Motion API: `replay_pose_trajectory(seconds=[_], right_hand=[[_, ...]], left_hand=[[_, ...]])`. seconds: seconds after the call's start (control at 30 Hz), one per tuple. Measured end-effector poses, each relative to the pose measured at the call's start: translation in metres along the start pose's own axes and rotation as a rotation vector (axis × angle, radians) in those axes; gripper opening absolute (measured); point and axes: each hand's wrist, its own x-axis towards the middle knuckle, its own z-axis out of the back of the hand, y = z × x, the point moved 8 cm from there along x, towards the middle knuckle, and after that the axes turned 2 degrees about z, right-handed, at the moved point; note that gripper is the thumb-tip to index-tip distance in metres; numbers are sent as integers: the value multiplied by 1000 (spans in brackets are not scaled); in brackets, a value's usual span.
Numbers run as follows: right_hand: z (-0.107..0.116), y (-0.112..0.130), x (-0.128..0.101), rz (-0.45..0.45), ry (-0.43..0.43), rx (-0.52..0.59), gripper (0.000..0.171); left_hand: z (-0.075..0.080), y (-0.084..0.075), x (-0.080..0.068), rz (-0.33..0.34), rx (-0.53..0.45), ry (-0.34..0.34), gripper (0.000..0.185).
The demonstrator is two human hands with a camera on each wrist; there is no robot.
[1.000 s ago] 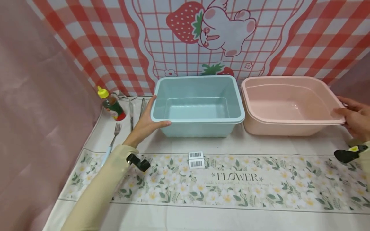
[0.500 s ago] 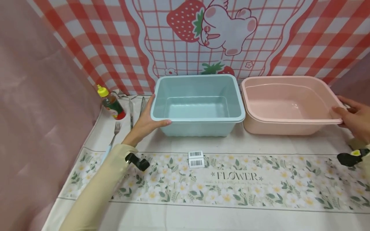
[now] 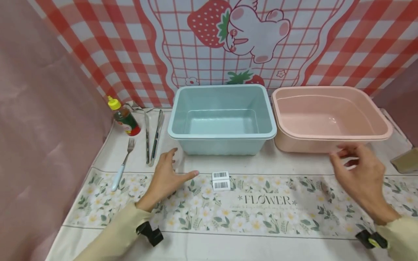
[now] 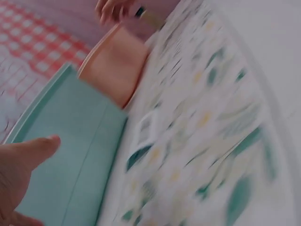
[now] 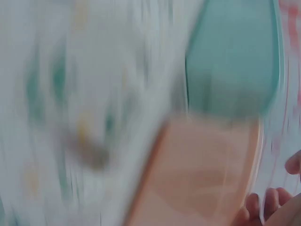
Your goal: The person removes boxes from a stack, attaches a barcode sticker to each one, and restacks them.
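Note:
My left hand [image 3: 168,177] is over the tablecloth in the head view, in front of the light blue basin [image 3: 225,145], thumb and fingers spread and holding nothing. The basin stands against the backdrop, hollow side up. To its right sits a pink basin [image 3: 313,145], their rims side by side. Just before the pink basin's front wall hovers my right hand [image 3: 360,172], its fingers loosely bent with nothing between them. Both basins also show in the left wrist view, where the left thumb [image 4: 44,146] overlaps the blue wall. The right wrist view is badly blurred.
Left of the blue basin lie a fork [image 3: 122,163] with a pale blue handle and two knives [image 3: 151,139]. A sauce bottle [image 3: 124,116] with a yellow cap stands behind them. Barcode labels [image 3: 221,181] sit mid-table. At the right edge is an olive block-like object [image 3: 405,160].
Both hands have let go of the basins' rims. The left hand has drawn back toward the front; the right has come left and forward. The basins stay in place.

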Motion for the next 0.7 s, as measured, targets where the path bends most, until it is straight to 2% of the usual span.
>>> replay_pose_trajectory(seconds=[0.07,0.2,0.3,0.37,0.43,0.5,0.7], right_hand=[[-22,21,-16,-1,126,70,26],[-71,54,-46,-74,429,199,38],[-105,74,-65,-141,634,255,51],[-125,84,-76,-179,727,282,56],[-144,92,-83,-212,771,299,56],[-160,99,-88,-240,779,319,53],[-192,110,-91,-291,707,376,29]], left_hand=[[-11,-8,-11,-53,6,13,93],[-37,-23,-30,-161,4,77,82],[-52,-31,-35,-200,-28,117,79],[-59,-36,-35,-212,-52,112,75],[-64,-39,-32,-219,-66,97,72],[-69,-43,-29,-221,-67,86,69],[-77,-48,-22,-225,-84,85,61]])
